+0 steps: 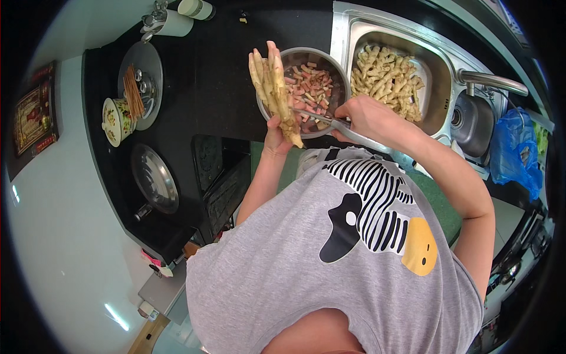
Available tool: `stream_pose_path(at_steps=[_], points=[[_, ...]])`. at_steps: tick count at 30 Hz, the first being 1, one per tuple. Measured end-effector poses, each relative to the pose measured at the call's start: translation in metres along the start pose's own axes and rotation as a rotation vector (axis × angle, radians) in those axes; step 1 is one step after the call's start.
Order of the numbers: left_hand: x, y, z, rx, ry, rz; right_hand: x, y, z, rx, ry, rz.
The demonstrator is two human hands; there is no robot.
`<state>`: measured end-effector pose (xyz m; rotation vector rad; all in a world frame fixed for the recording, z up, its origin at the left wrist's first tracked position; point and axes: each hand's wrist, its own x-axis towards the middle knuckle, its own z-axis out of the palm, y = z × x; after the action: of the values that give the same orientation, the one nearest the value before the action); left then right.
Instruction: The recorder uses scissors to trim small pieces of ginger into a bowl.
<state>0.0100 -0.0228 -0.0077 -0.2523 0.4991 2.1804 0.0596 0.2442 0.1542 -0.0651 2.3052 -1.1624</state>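
Note:
In my left hand [277, 136] is a piece of young ginger root [276, 90] with several pale shoots and pinkish tips, held upright over the left side of a round metal bowl [343, 75]. My right hand [365, 117] grips the handles of kitchen scissors [316, 116], whose blades reach across the bowl to the ginger. Whether the blades touch it I cannot tell. Cut pink and cream pieces [311, 84] lie in the bowl. More ginger roots [387, 79] are heaped in the steel sink basin [431, 88] to the right.
A faucet [493, 82] reaches over a smaller basin [473, 119], with a blue plastic bag [515, 150] beyond. On the black counter [221, 57] at left are a tray [157, 66] with chopsticks [133, 93], a floral enamel pot [117, 121], a glass lid [154, 177] and a white utensil holder [177, 24].

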Motion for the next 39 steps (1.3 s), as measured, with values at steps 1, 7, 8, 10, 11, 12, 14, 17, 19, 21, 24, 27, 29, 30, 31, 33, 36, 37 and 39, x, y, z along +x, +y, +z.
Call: stream_pose_path(at_steps=[1,7,8,10,11,12,14,17,19,21,24,27,29,30,31,33,36,37,39], points=[[-0.001,0.000,-0.005,-0.001,0.001,0.002,0.003,0.002,0.004,-0.001,-0.002,-0.001],[-0.004,0.011,-0.005,0.355,0.177,0.093,0.012,0.020,0.000,0.175,-0.218,0.307],[-0.008,0.017,-0.004,0.437,0.204,0.076,0.011,0.031,0.000,0.199,-0.222,0.344],[-0.015,0.028,0.010,0.535,0.201,0.080,0.004,0.050,-0.005,0.281,-0.188,0.336],[-0.018,0.033,0.015,0.634,0.200,0.082,0.001,0.058,-0.009,0.278,-0.189,0.338],[-0.023,0.039,0.018,0.661,0.189,0.045,0.000,0.064,-0.012,0.321,-0.177,0.294],[-0.024,0.049,0.023,0.703,0.176,0.031,-0.001,0.069,-0.016,0.377,-0.165,0.240],[-0.025,0.057,0.028,0.787,0.177,-0.001,0.002,0.063,-0.024,0.298,-0.206,0.201],[-0.027,0.061,0.029,0.825,0.196,-0.016,0.005,0.057,-0.029,0.291,-0.224,0.258],[-0.027,0.063,0.028,0.906,0.218,-0.036,0.010,0.060,-0.029,0.244,-0.213,0.226],[-0.027,0.064,0.032,0.985,0.207,-0.021,0.013,0.058,-0.031,0.192,-0.234,0.264],[-0.026,0.063,0.038,1.010,0.192,-0.015,0.016,0.056,-0.034,0.127,-0.260,0.286],[-0.024,0.064,0.044,1.094,0.202,-0.044,0.018,0.057,-0.035,0.103,-0.286,0.308],[-0.023,0.065,0.046,1.179,0.212,-0.074,0.020,0.057,-0.035,0.080,-0.311,0.328],[-0.021,0.064,0.049,1.176,0.214,-0.074,0.021,0.059,-0.034,0.079,-0.314,0.329],[-0.015,0.060,0.054,1.179,0.153,-0.098,0.023,0.066,-0.029,0.111,-0.319,0.379],[-0.007,0.053,0.043,1.180,0.122,-0.096,0.021,0.073,-0.018,0.158,-0.211,0.395],[-0.006,0.052,0.041,1.180,0.122,-0.098,0.022,0.074,-0.016,0.160,-0.211,0.396],[-0.002,0.051,0.038,1.107,0.175,-0.136,0.023,0.076,-0.015,0.127,-0.204,0.473]])
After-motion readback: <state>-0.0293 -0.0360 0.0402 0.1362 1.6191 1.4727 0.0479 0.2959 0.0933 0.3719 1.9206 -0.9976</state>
